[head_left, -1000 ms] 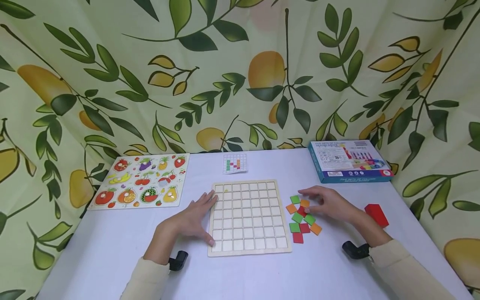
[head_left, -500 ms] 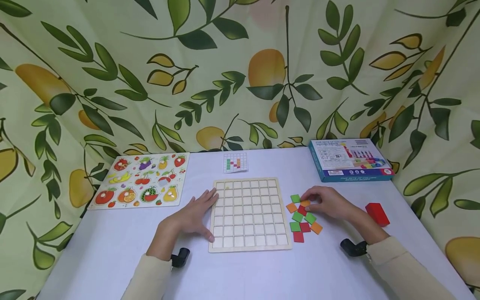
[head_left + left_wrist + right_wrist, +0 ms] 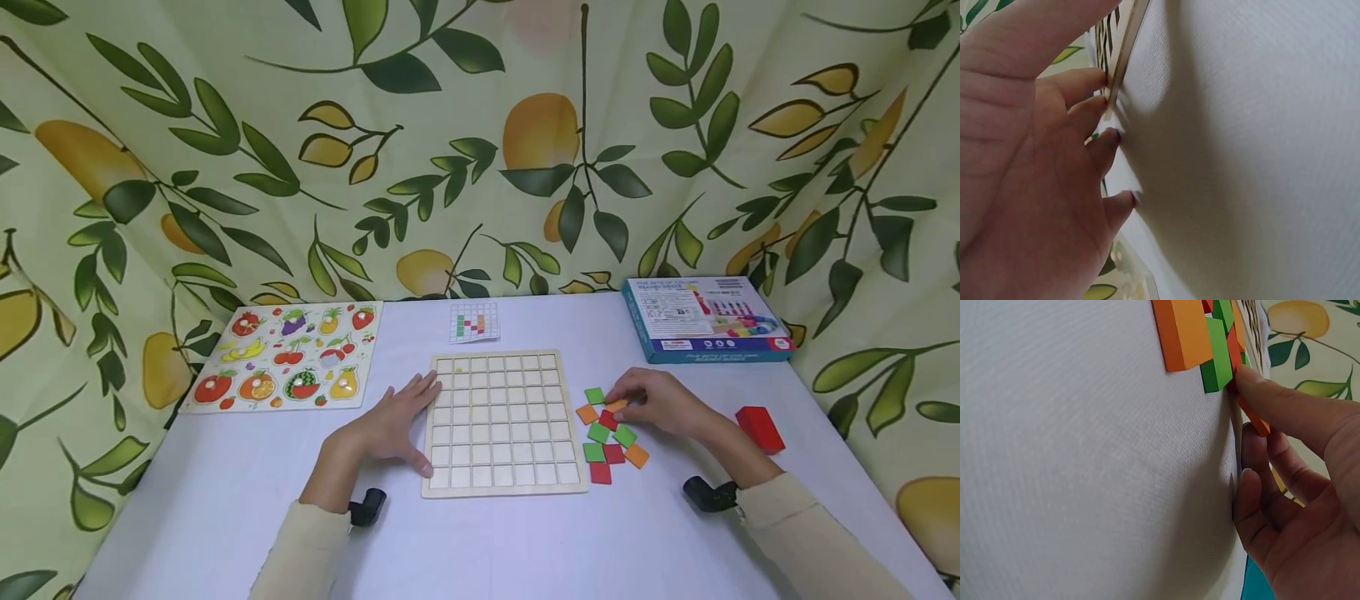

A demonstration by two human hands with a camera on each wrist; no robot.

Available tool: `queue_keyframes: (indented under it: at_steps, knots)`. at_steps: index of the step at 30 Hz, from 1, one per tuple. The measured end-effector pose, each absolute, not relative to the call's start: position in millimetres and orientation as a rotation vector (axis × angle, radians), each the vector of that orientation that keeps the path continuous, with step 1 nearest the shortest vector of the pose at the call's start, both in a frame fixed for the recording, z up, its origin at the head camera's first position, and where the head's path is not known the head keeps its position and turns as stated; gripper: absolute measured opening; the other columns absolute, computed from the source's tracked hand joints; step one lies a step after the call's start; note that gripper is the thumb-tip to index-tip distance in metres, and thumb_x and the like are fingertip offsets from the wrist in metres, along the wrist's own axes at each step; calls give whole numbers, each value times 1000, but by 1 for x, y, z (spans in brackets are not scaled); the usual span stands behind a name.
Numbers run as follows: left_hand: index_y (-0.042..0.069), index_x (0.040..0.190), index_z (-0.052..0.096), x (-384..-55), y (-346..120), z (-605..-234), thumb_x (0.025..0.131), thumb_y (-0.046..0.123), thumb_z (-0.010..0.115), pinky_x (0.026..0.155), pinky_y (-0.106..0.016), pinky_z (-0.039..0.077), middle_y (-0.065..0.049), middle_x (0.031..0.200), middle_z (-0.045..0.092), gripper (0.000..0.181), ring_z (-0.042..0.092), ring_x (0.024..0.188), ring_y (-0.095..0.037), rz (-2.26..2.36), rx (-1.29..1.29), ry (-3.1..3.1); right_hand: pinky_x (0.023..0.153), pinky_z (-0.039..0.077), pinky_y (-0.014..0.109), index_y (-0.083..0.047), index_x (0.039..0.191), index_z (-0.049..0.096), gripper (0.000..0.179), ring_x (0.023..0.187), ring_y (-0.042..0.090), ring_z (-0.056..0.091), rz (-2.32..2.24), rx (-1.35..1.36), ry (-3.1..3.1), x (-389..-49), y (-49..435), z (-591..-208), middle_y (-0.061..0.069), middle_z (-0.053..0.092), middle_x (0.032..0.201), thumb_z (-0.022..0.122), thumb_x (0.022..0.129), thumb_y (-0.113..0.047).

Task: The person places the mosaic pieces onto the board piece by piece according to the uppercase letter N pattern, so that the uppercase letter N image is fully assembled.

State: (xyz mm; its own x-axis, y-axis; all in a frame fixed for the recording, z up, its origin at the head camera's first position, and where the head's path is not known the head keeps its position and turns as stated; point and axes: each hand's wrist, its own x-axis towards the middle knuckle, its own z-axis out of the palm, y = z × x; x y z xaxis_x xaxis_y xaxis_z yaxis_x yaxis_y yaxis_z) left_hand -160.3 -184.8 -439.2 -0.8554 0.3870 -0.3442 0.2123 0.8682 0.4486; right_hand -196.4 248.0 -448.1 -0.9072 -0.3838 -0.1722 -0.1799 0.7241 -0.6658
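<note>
A square wooden grid board (image 3: 505, 423) lies flat on the table in the head view. My left hand (image 3: 392, 423) spans its left edge, fingertips at the upper part of the frame and thumb near the lower corner. Right of the board lies a loose cluster of green, red and orange square tiles. My right hand (image 3: 660, 403) pinches an orange tile (image 3: 617, 406) at the top of this cluster. The right wrist view shows that orange tile (image 3: 1254, 417) tilted between thumb and fingers, near a green tile (image 3: 1216, 362) and another orange tile (image 3: 1184, 334).
Behind the board lies a small pattern card (image 3: 474, 322). A fruit puzzle board (image 3: 288, 358) is at the back left, a flat box (image 3: 705, 321) at the back right. A red block (image 3: 760, 430) lies beyond my right wrist. A leaf-patterned curtain (image 3: 480, 150) hangs behind the table.
My right hand has closed in on the orange tile and now pinches it. The left hand stays at the board's edge. The head view has shifted slightly.
</note>
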Motion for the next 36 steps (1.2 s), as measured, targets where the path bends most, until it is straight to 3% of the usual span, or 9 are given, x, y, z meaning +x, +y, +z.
queue_keyframes:
  at_steps: [8,14,25,36]
  knots:
    - [17,163,26,-160,-182,-439,58,42,98,132,-59,7,-1,175,10,130,4,164,-27,560,423,2606,77,56,13,-14,109,80,25,108,21,64,-965,-455,2597,-199,249,-446,8,74,113,83,84,-15]
    - [16,163,25,-161,-181,-438,58,43,98,132,-60,8,-2,175,10,131,5,164,-28,549,429,2603,76,56,14,-17,107,81,23,103,18,65,-939,-489,2625,-202,252,-442,3,75,108,84,84,-18]
    - [14,163,25,-162,-182,-435,61,46,96,132,-60,7,-2,175,9,129,5,164,-29,548,430,2585,80,56,11,-11,112,80,27,111,27,67,-1015,-585,2635,-214,248,-426,6,76,111,82,85,-14]
    - [13,162,27,-161,-182,-434,62,45,96,132,-60,6,-2,175,10,126,5,164,-29,573,417,2590,79,57,13,-10,114,79,25,110,24,66,-1121,-571,2557,-225,218,-432,9,75,116,78,89,-14]
